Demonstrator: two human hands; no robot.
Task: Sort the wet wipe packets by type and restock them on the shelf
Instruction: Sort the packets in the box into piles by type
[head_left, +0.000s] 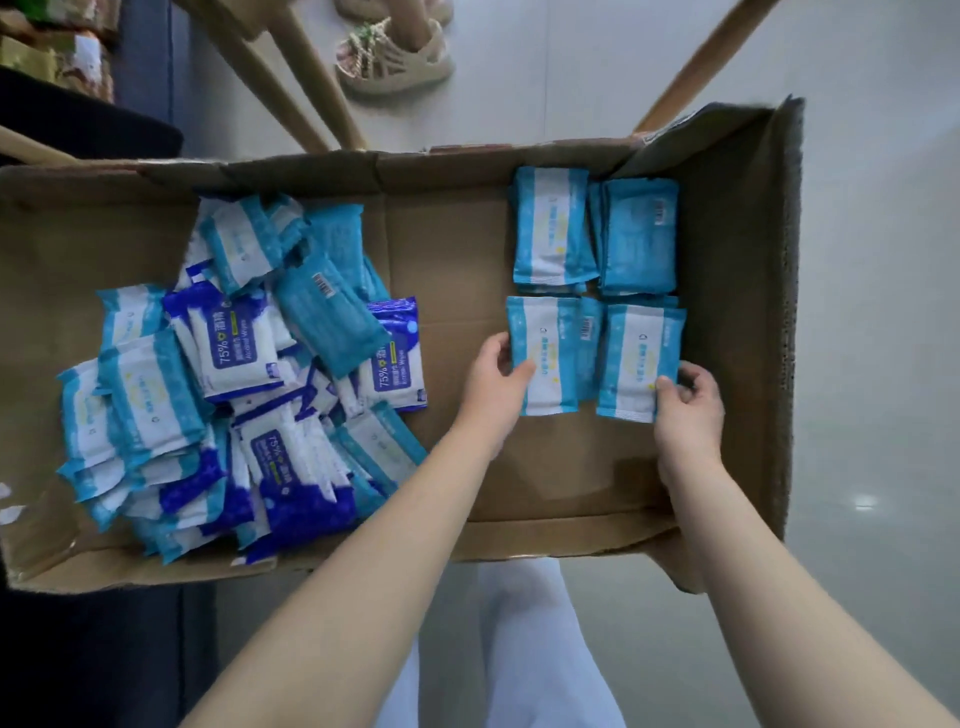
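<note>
A: What is happening in the cardboard box?
B: The left hand is gripping one light-blue wipe stack, thumb curled on its top. The right hand is pinching the neighbour stack at its 3 o'clock.
A: And the rest?
B: The mixed pile is lying at 9 o'clock, two far stacks at 1 o'clock.

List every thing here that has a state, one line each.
cardboard box: open on top
mixed pile: unsorted, heaped at the box's left end
far stacks: light blue, sorted, side by side
near-left packet: face up, gripped by left hand
near-right packet: face up, pinched by right hand
</note>
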